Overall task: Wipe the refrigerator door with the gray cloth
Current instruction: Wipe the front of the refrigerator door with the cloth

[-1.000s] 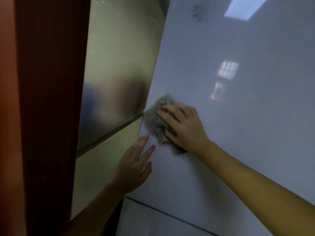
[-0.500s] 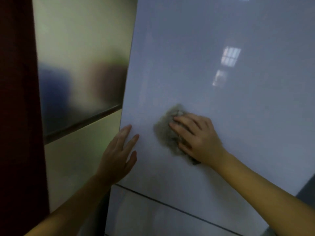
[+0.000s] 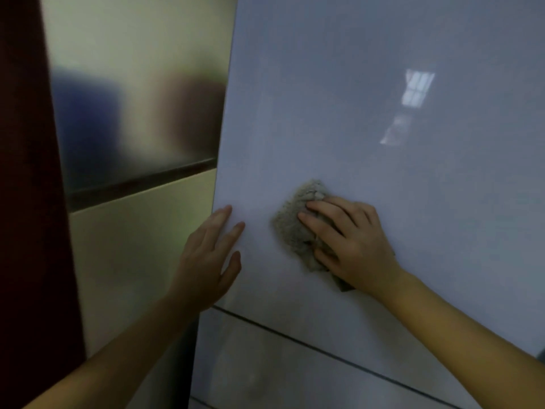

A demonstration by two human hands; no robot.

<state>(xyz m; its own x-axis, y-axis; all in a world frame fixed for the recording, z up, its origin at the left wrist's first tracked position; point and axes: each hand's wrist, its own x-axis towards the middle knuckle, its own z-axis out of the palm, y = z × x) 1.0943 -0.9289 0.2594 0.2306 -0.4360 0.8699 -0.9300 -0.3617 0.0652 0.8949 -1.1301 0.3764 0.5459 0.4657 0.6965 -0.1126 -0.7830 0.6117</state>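
The glossy pale grey refrigerator door (image 3: 368,113) fills the right of the view. A crumpled gray cloth (image 3: 295,222) lies against it low down. My right hand (image 3: 351,243) presses the cloth flat onto the door with fairly straight fingers; part of the cloth is hidden under the palm. My left hand (image 3: 209,258) rests with straight fingers on the door's left edge, a little left of the cloth and not touching it.
A dark seam (image 3: 324,349) separates this door from a lower panel. To the left stands the fridge's metallic side (image 3: 132,98), crossed by a dark band, and beyond it a dark red-brown surface (image 3: 26,202).
My right hand has slid the cloth down and rightward across the door, away from its left edge. My left hand stays at that edge. The view has dropped lower on the door.
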